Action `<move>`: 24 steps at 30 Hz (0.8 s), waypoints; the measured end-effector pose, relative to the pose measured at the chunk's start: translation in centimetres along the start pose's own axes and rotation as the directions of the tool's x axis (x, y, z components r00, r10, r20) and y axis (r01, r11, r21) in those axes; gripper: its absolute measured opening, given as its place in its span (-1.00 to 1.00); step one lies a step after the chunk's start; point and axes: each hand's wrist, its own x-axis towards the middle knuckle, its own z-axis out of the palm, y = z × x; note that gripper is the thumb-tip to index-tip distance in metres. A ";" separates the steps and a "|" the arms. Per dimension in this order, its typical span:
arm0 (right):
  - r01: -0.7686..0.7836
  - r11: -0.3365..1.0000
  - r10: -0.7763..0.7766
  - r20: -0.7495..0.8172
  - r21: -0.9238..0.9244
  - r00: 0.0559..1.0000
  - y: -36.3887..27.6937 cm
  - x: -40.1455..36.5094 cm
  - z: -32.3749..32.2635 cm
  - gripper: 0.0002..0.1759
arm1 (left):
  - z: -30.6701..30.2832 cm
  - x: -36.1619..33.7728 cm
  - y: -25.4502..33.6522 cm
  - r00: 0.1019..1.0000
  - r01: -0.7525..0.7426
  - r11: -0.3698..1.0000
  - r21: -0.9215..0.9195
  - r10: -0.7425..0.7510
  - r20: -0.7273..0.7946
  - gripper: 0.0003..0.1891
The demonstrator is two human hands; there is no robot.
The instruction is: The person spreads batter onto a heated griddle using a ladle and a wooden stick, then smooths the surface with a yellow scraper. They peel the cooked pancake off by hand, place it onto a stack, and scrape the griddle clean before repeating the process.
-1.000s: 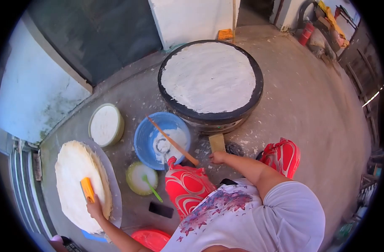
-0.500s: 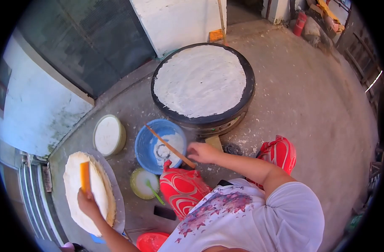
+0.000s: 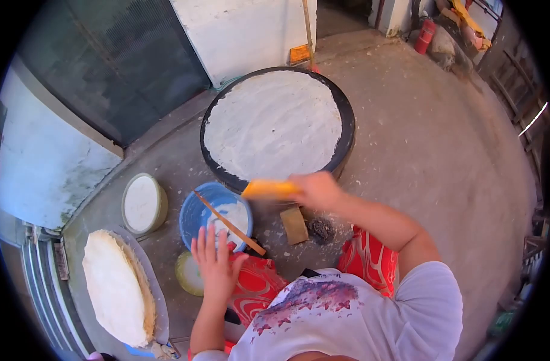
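My right hand (image 3: 320, 190) grips a yellow-orange scraper (image 3: 270, 190), blurred by motion, just in front of the round black griddle (image 3: 348, 129). Over the griddle spreads a thin white layer of batter (image 3: 273, 123). With fingers spread, my left hand (image 3: 216, 262) holds nothing, in front of the near edge of a blue basin (image 3: 189, 219). White batter coats the inside of that basin, and a wooden stick (image 3: 227, 221) lies across it. At the left, a thick stack of thin round pancakes (image 3: 115, 289) rests on a grey board (image 3: 160, 304).
A tub (image 3: 161, 207) of white batter stands left of the basin. My left hand partly covers a green bowl (image 3: 183, 280). A tan block (image 3: 294, 225) and a dark scouring-pad-like clump (image 3: 321, 230) lie before the griddle. Behind it is a white wall (image 3: 245, 36).
The yellow scraper has passed from my left hand, over the pancake stack, to my right hand near the griddle. My left hand has moved right to the basin, opening. The view shifted slightly.
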 end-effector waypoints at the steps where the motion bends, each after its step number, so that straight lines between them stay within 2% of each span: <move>1: -0.149 0.989 0.149 -0.076 0.006 0.986 3.0 0.1 -0.8 -0.68 | 0.3 -0.8 0.0 0.994 0.093 0.989 -0.113 -0.098 -0.040 -0.36; 2: -0.308 0.948 0.316 -0.177 0.076 0.932 7.4 0.5 -0.4 -0.61 | 1.0 -2.2 -0.2 0.986 0.156 0.969 -0.189 -0.163 -0.019 -0.35; 4: -0.488 0.842 0.539 -0.363 0.227 0.760 14.3 1.1 -1.7 -0.58 | 1.9 -4.4 0.5 0.975 0.218 0.956 -0.195 -0.223 -0.002 -0.39; 6: -0.625 0.729 0.682 -0.373 0.278 0.630 19.4 2.4 -3.8 -0.57 | 3.2 -5.7 1.5 0.959 0.281 0.939 -0.199 -0.283 0.018 -0.42; 8: -0.689 0.690 0.695 -0.471 0.223 0.544 23.6 4.2 -4.6 -0.55 | 4.8 -6.1 2.4 0.938 0.332 0.901 -0.278 -0.345 0.001 -0.48; 11: -0.670 0.681 0.709 -0.493 0.295 0.504 26.2 7.9 -5.0 -0.52 | 5.0 -4.6 2.8 0.911 0.384 0.885 -0.261 -0.409 -0.046 -0.50; 18: -0.722 0.623 0.771 -0.393 0.302 0.501 25.8 15.3 -5.0 -0.53 | 5.4 -2.8 3.0 0.938 0.339 0.916 -0.216 -0.346 0.006 -0.52; 20: -0.785 0.585 0.787 -0.374 0.204 0.490 25.9 15.3 -5.2 -0.54 | 5.8 -2.8 2.9 0.937 0.343 0.914 -0.216 -0.350 0.007 -0.52; 24: -0.836 0.525 0.827 -0.326 0.158 0.458 25.5 14.6 -6.5 -0.51 | 5.9 -2.9 3.0 0.929 0.361 0.906 -0.221 -0.370 0.002 -0.52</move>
